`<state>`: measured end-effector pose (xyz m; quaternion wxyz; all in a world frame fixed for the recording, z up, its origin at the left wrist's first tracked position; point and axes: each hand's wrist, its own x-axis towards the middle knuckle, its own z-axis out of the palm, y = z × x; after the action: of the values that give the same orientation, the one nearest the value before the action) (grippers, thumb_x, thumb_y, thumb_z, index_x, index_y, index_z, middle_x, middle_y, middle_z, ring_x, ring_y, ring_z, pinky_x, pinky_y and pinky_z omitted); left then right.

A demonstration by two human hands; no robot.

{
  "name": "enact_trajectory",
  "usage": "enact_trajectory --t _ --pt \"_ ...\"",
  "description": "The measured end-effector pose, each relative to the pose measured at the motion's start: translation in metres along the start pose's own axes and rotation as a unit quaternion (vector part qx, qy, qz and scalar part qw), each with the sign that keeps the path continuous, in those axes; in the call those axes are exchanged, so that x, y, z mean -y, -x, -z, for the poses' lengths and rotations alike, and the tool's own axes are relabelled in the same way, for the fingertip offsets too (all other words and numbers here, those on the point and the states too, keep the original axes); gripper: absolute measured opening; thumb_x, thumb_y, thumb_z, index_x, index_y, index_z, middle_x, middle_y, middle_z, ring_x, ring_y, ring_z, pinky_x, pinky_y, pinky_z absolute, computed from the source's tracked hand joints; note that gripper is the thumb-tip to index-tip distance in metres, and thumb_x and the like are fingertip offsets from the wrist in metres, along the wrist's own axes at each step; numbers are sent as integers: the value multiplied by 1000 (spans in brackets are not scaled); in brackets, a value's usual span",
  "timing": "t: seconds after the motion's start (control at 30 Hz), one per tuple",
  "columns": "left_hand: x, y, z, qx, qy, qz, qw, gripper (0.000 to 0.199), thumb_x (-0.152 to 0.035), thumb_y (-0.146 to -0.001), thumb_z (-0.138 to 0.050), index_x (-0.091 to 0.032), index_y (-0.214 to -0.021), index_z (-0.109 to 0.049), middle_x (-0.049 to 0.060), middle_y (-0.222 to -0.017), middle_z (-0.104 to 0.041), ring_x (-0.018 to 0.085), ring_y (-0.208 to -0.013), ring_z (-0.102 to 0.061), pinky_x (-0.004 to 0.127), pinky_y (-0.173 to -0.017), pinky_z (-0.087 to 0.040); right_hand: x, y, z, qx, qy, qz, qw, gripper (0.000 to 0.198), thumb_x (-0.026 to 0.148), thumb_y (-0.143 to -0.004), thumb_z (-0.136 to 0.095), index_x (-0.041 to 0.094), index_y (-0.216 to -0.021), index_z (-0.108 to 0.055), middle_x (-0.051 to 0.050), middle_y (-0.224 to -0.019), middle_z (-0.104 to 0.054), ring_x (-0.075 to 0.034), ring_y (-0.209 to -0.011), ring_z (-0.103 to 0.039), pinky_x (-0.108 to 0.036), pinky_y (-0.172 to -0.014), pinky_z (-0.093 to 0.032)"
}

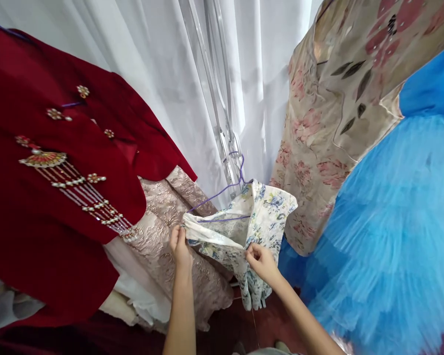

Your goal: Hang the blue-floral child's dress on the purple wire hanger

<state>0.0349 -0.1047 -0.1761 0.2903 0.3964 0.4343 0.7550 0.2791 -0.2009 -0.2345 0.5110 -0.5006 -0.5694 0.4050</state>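
A white blouse with a blue and yellow flower print (272,209) hangs on a thin purple hanger (241,170). My left hand (180,244) pinches the blouse's edge at the left shoulder, close to the hanger's end. Lower and to the right, my right hand (262,261) pinches the neckline edge where the two front sides meet. The pale inner side of the left front is folded outward between my hands. The blouse's lower part droops below my right hand. The hanger's hook is up at a metal rack (225,118).
To the left hang a dark red velvet jacket (33,207) with beaded trim and a pink brocade skirt (166,241). On the right are a beige floral garment (318,148) and a blue ruffled tulle dress (392,222). A white curtain (140,84) hangs behind.
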Motion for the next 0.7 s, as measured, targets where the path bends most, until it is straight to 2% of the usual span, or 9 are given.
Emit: enact_trajectory --t 0.1,0.27,0.33,0.43,0.47,0.53,0.6,0.7 --pt "15 46 7 -29 -35 14 999 48 -59 -71 -74 -17 -89 -62 -2 -76 -59 12 -68 -55 21 -65 -43 -12 6 24 0 35 -20 999 21 30 -85 -56 21 -66 -51 5 -51 -51 -13 -49 -47 -24 -52 -33" --pt "23 110 14 -21 -114 27 993 42 -57 -83 -64 -17 -96 -64 3 -85 -65 17 -75 -61 25 -69 -49 -29 25 56 79 161 -96 979 18 26 -82 -60 19 -65 -60 0 -58 -63 -16 -57 -56 -26 -59 -41" --pt "22 140 4 45 -146 19 988 37 -53 -86 -63 -17 -93 -66 5 -86 -68 19 -78 -64 28 -71 -51 -32 38 63 99 174 -98 975 12 29 -78 -69 18 -82 -69 -5 -77 -73 -20 -71 -63 -30 -70 -47" --pt "16 189 -28 231 -184 20 955 30 -44 -92 -57 -17 -92 -69 7 -89 -71 21 -83 -65 30 -76 -51 -28 60 72 165 72 -30 983 53 31 -70 -81 17 -120 -67 -11 -119 -72 -27 -105 -65 -38 -94 -48" --pt "14 204 -41 289 -187 31 938 29 -43 -94 -55 -17 -93 -69 7 -88 -70 20 -82 -65 29 -75 -50 -25 66 76 189 37 -9 981 56 29 -71 -80 17 -124 -65 -11 -123 -70 -28 -110 -63 -39 -99 -47" --pt "9 225 -65 379 -173 71 906 32 -44 -97 -52 -17 -96 -68 4 -81 -67 17 -73 -61 26 -67 -47 -18 75 86 204 9 0 979 44 25 -77 -74 16 -119 -68 -10 -117 -72 -28 -107 -64 -39 -97 -48" --pt "6 236 -82 441 -128 134 878 35 -49 -96 -53 -17 -101 -65 1 -73 -61 14 -63 -55 24 -58 -41 -11 81 101 199 16 -15 980 24 23 -82 -66 15 -104 -71 -8 -102 -74 -27 -93 -65 -37 -86 -51" --pt "5 240 -91 518 -61 212 827 43 -54 -89 -63 -17 -110 -62 2 -78 -62 15 -68 -56 22 -59 -42 -3 85 131 183 0 -11 983 17 27 -88 -60 15 -90 -71 -6 -88 -73 -24 -83 -63 -33 -76 -52"
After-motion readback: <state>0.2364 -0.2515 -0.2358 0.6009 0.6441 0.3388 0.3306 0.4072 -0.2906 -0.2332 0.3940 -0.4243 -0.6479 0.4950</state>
